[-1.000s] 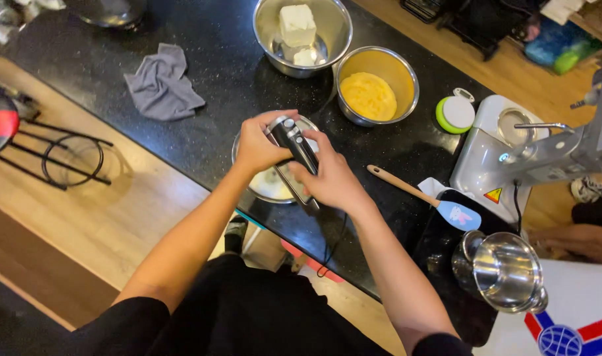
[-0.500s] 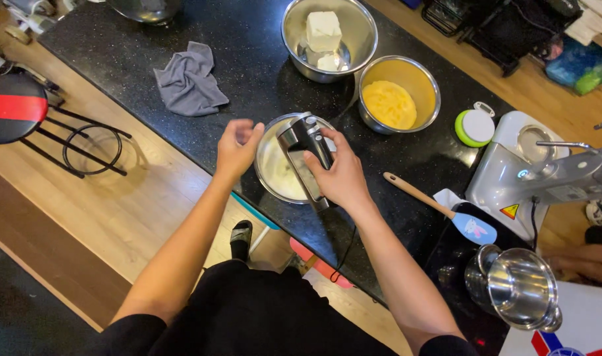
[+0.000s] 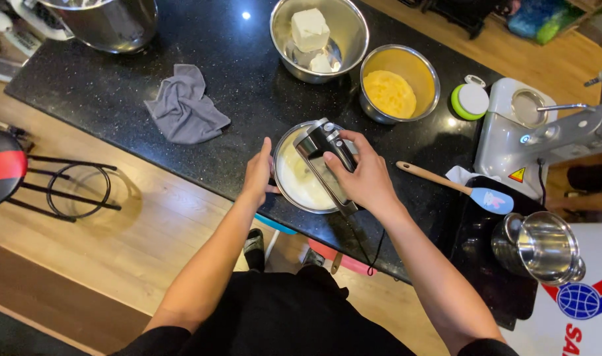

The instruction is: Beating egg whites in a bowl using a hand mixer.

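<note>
Because the mixing bowl [image 3: 299, 177] sits close to the near edge of the black table [image 3: 235, 79], a slip of the left hand [image 3: 260, 173], which lies flat with its fingers closed along the bowl's left rim, could, I judge, let the bowl skid toward the floor. The right hand [image 3: 361, 177] is wrapped around the handle of the black hand mixer [image 3: 324, 150], which stands in the pale batter; lifted or tilted while it runs, it would likely spatter batter over the table, and its cord [image 3: 370, 245], hanging off the near edge, could snag. Counted from near to far: one mixing bowl with one hand mixer in it, one steel jug [image 3: 541, 247] at the right, one blue spatula [image 3: 460, 186] with a wooden handle, one grey cloth [image 3: 185, 105], one green-rimmed lid [image 3: 471, 100], one white stand appliance [image 3: 544, 132], one bowl of yellow mixture [image 3: 398, 84], one bowl of pale blocks [image 3: 319, 38] and one large steel pot [image 3: 106, 21] at the far left.
</note>
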